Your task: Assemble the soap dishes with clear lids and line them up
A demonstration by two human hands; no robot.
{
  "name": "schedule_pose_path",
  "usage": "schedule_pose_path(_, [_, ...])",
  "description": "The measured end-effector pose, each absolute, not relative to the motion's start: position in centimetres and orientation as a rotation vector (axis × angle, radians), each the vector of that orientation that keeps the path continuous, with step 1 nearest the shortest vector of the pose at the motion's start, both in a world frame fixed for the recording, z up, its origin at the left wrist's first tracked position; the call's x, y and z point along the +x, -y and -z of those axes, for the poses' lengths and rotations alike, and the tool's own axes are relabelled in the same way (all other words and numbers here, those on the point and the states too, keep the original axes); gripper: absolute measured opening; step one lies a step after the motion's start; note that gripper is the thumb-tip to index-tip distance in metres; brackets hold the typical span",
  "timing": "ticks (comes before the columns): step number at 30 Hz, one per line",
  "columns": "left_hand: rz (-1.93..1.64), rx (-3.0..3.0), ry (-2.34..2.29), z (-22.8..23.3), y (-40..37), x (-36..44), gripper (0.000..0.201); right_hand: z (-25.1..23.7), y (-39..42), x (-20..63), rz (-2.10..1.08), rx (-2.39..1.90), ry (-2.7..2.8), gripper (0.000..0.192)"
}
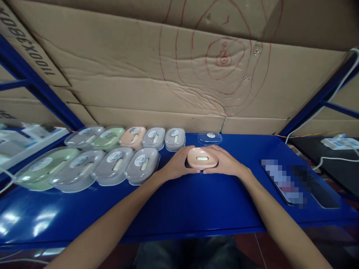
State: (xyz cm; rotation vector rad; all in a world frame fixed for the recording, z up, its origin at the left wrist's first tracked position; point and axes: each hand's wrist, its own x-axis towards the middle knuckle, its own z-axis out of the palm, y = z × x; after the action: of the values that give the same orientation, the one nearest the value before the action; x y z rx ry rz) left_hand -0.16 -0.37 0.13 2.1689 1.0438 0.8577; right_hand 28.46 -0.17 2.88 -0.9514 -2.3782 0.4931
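Holding one peach box (206, 163).
Left grip (178, 163) and right grip (227, 161) closed round opposite ends; box between, nearer desk (190, 209) back edge.

"1100X380X" upside down on brown cardboard (120, 67)

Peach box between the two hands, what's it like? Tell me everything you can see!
The peach box is rounded at its corners, smooth and a bit shiny, like plastic. A pale oblong piece sits in the middle of its top, which looks closed. It faces up, roughly level, in the grip of the left hand and right hand, one on each side. I can't tell whether it touches the blue table.
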Motion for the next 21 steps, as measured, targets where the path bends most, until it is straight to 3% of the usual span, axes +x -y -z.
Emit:
schedule_pose_path(5, [-0.827,2.094,-1.107,-1.0,0.6,0.0,0.111,-2.2,-0.2,28.3,-0.673,-0.958,2.235,0.074])
schedule_pose_path(9, [-0.871,1.983,-1.121,-1.5,0.9,0.0,0.102,-2.2,-0.2,28.2,-0.827,-0.947,2.075,0.057])
schedule_pose_path(16, [-0.991,1.698,-0.899,-1.8,1.2,0.6,0.098,-2.2,0.0,27.0,-1.080,-1.006,1.770,0.058])
schedule_pose_path(21, [-1.017,1.663,-0.833,-1.3,1.4,1.2,0.095,-2.6,-0.5,27.2,-1.037,-1.043,1.720,0.061])
